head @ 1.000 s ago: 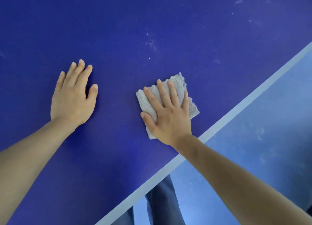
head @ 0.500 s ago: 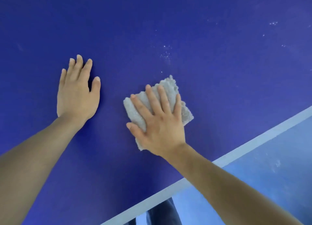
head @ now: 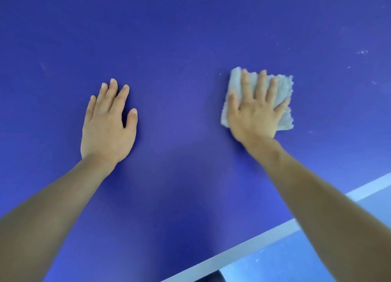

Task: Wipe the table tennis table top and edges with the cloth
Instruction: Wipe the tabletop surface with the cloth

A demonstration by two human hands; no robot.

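One grey cloth is seen on the blue tabletop, well in from the near edge, which is marked by one white line. The cloth is pressed flat under the right hand; the grip is fully open, fingers spread straight over the fabric. The left hand is laid palm-down on the bare tabletop, well apart from the cloth, its grip likewise open and empty. A few pale specks are scattered beyond the cloth, farther right
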